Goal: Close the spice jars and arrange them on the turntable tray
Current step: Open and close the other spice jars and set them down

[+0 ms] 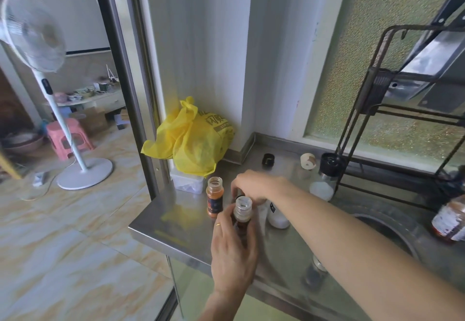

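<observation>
A: Steel counter (176, 220), low centre of the frame, and that is where the work sits. The left hand (232, 252) is wrapped around a dark spice jar (242, 213), holding it upright just above the counter edge. Its mouth shows a pale sifter insert and no cap.

B: And the right hand (254, 186)?

A: It reaches in from the lower right and curls down just behind that jar. The fingers are bunched as if pinching something small, but I cannot tell whether a cap is in them; the jar hides the fingertips.

B: So the step is capping?

A: I judge so. Keep the left grip firm and low on the body so the neck stays free, set the cap square on the threads, then turn it without tilting the jar.

B: Others waiting?

A: An orange spice jar (214, 196) stands open just left of the hands, and a loose black cap (268, 159) lies further back, above centre. A white-filled jar (278, 213) stands just right of the held one. I cannot pick out a turntable tray with any certainty.
</observation>
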`<state>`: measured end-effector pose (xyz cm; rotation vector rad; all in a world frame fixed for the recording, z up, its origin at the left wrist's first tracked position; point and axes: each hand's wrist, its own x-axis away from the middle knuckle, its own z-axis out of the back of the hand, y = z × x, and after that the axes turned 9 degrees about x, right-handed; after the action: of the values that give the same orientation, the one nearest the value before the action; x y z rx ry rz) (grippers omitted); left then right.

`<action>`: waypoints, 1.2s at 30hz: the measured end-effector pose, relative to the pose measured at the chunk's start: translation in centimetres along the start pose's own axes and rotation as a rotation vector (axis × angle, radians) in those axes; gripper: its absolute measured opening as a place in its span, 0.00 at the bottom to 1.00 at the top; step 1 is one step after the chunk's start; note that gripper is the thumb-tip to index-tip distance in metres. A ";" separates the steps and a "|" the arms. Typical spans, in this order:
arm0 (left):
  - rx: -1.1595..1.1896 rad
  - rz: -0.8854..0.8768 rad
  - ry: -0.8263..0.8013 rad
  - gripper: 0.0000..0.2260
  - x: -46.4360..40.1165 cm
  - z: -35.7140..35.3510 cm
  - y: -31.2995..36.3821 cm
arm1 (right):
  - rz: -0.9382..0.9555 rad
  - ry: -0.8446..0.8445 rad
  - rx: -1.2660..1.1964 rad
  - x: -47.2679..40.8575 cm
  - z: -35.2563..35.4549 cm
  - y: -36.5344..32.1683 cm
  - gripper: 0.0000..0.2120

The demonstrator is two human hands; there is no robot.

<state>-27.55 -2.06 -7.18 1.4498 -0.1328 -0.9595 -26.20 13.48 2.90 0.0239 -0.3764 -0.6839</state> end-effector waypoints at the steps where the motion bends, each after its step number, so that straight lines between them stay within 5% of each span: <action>1: -0.003 -0.003 0.000 0.19 0.0 0.0 -0.1 | 0.007 0.009 0.001 -0.2 -0.2 -0.3 0.18; 7: -0.021 -0.019 -0.038 0.20 0.1 0.0 -0.7 | -0.026 0.220 -0.070 1.9 0.9 0.4 0.17; 15: 0.052 -0.069 -0.127 0.19 0.7 0.3 0.8 | -0.087 0.518 -0.663 12.4 2.9 2.0 0.14; 20: 0.111 -0.162 -0.202 0.17 2.6 -1.0 2.9 | -0.096 0.550 -0.818 17.1 0.6 3.1 0.16; 27: 0.099 -0.166 -0.282 0.17 4.5 -3.1 3.7 | -0.053 0.440 -0.436 20.4 -1.1 3.9 0.22; 36: 0.068 -0.239 -0.366 0.17 4.7 -3.4 3.4 | -0.111 0.364 -0.178 20.1 -2.3 3.8 0.16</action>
<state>-20.85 -2.88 -7.07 1.3593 -0.2665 -1.4248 -8.77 3.69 7.95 -0.0002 0.0370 -0.8032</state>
